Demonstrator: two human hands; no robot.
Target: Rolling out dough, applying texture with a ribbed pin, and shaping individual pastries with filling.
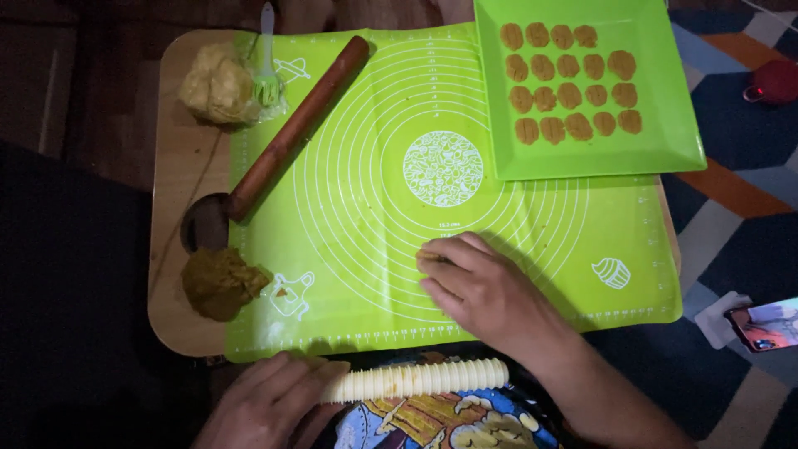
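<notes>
My right hand [482, 287] lies on the green silicone baking mat [366, 249], its fingertips closed around a small piece of tan dough [430, 257] near the mat's middle front. At the front edge my left hand [270, 399] grips one end of a cream ribbed roller [420, 380], which lies level just below the mat. A green square tray [665, 100] at the back right holds several ridged dough pieces [569, 83] in rows.
A wooden rolling pin [295, 129] lies slanted across the mat's left side. A pale dough ball [218, 83] and a green silicone brush [267, 79] sit at the back left, a brown filling lump [220, 283] at the front left. A phone [765, 324] rests on the patterned rug.
</notes>
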